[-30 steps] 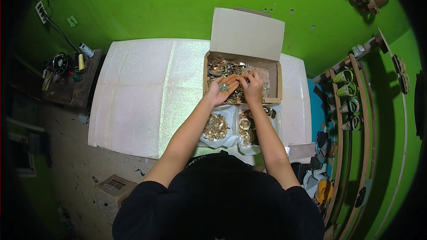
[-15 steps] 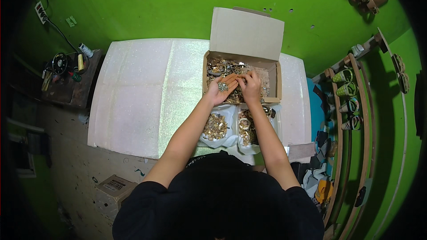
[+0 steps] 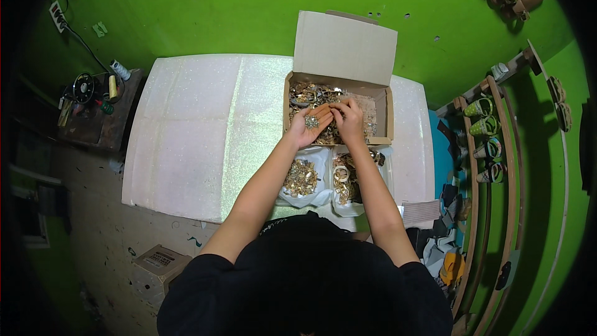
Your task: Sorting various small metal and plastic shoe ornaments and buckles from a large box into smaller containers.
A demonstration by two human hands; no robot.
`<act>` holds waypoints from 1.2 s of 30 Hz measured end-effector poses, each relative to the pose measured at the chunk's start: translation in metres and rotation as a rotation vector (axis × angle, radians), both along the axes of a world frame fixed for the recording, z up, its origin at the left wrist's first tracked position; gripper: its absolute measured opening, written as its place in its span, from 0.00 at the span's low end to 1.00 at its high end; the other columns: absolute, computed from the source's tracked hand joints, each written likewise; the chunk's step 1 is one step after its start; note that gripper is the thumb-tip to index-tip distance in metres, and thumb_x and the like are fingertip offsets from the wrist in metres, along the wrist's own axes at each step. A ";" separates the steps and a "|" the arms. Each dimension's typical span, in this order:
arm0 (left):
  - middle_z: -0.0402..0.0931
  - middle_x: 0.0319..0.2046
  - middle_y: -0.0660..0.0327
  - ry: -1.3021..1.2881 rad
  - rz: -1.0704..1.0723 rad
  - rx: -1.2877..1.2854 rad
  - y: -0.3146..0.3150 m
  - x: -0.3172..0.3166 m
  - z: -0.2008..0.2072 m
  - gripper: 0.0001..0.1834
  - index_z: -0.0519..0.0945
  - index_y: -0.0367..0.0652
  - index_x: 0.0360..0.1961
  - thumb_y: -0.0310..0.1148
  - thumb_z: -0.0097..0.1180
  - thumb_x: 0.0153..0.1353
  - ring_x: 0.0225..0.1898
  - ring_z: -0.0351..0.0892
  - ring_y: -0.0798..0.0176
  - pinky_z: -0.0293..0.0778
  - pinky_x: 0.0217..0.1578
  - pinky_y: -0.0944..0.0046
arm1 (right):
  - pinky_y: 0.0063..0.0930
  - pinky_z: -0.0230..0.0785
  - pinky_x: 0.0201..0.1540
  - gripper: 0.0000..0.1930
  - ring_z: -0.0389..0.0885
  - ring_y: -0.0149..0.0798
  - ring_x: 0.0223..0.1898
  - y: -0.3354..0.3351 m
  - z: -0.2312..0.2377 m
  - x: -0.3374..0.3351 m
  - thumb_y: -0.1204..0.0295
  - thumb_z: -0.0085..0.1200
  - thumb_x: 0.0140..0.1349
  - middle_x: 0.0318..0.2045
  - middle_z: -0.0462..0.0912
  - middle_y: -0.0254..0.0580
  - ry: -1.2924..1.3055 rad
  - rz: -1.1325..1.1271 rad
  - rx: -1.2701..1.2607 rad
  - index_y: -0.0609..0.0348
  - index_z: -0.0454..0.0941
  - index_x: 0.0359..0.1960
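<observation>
Palm up, my left hand (image 3: 301,130) holds a small pile of silvery metal pieces (image 3: 312,122), its fingers stretched toward the right. The fingers of my right hand (image 3: 352,123) are closed in a pinch beside the left fingertips; anything between them is too small to make out. Both hands are over an open cardboard box (image 3: 390,115) partly filled with gold and silver metal fittings (image 3: 306,93). Nearer to me, gold-coloured pieces (image 3: 301,178) lie in a white plastic-lined container (image 3: 320,196). Beside it, partly under my right forearm, a second container (image 3: 348,210) holds larger gold and dark fittings (image 3: 342,174).
A shimmery white sheet (image 3: 186,130) covers the table. The box's lid (image 3: 345,46) stands raised toward the green wall. On the right is a wooden rack (image 3: 513,193) with sandals (image 3: 485,126). A sewing machine (image 3: 87,109) stands at left; a carton (image 3: 160,267) sits on the floor.
My right hand has shifted very slightly at the left fingertips, still pinched. The left hand and its pile of pieces have hardly moved.
</observation>
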State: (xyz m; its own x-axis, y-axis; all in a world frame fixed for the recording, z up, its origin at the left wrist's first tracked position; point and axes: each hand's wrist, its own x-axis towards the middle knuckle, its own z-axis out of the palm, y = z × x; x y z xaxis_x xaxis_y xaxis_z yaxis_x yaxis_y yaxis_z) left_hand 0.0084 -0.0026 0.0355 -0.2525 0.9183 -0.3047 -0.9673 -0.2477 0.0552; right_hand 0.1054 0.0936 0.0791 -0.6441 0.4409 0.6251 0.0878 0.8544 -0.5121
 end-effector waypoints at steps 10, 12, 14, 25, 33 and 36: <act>0.65 0.47 0.44 0.014 -0.002 0.034 -0.001 0.000 0.000 0.26 0.64 0.27 0.47 0.39 0.22 0.63 0.51 0.65 0.51 0.64 0.53 0.57 | 0.33 0.60 0.34 0.05 0.72 0.41 0.31 0.003 0.004 0.003 0.72 0.55 0.44 0.25 0.71 0.37 -0.082 -0.037 0.105 0.57 0.76 0.24; 0.65 0.47 0.45 0.009 -0.001 0.039 -0.001 0.001 0.001 0.25 0.64 0.27 0.47 0.39 0.22 0.63 0.51 0.66 0.51 0.64 0.53 0.57 | 0.33 0.60 0.34 0.05 0.72 0.40 0.31 0.003 0.003 0.003 0.72 0.55 0.44 0.25 0.71 0.37 -0.088 -0.073 0.135 0.56 0.76 0.24; 0.66 0.47 0.45 0.034 -0.014 0.006 -0.001 0.001 0.003 0.25 0.64 0.27 0.48 0.39 0.22 0.63 0.50 0.66 0.51 0.65 0.52 0.57 | 0.33 0.59 0.33 0.05 0.72 0.40 0.31 0.003 0.002 0.003 0.72 0.55 0.44 0.25 0.71 0.37 -0.081 -0.079 0.153 0.56 0.76 0.24; 0.65 0.48 0.46 0.039 -0.018 -0.003 0.000 -0.001 -0.001 0.26 0.64 0.28 0.48 0.39 0.22 0.63 0.51 0.65 0.52 0.65 0.52 0.58 | 0.32 0.58 0.34 0.05 0.72 0.38 0.32 0.001 0.009 0.004 0.71 0.56 0.44 0.25 0.71 0.34 -0.119 -0.039 0.231 0.53 0.75 0.25; 0.64 0.48 0.46 0.091 -0.036 -0.012 0.000 0.001 0.001 0.25 0.63 0.28 0.49 0.37 0.23 0.62 0.52 0.64 0.52 0.61 0.55 0.58 | 0.32 0.57 0.35 0.05 0.72 0.36 0.32 0.009 0.015 0.001 0.72 0.55 0.44 0.25 0.71 0.33 -0.208 0.058 0.334 0.53 0.74 0.24; 0.64 0.48 0.46 0.069 -0.033 0.019 0.000 0.000 -0.001 0.25 0.64 0.28 0.48 0.38 0.23 0.62 0.52 0.64 0.52 0.62 0.54 0.58 | 0.34 0.60 0.37 0.06 0.72 0.42 0.34 0.005 0.019 0.001 0.72 0.55 0.46 0.28 0.73 0.39 -0.279 0.046 0.252 0.58 0.74 0.25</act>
State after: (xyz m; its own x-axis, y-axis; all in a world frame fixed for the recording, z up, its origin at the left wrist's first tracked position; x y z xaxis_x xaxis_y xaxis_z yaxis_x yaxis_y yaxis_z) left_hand 0.0088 -0.0026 0.0346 -0.2420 0.9321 -0.2696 -0.9689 -0.2176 0.1176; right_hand 0.1063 0.0984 0.0980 -0.8206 0.2621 0.5078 0.1527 0.9569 -0.2471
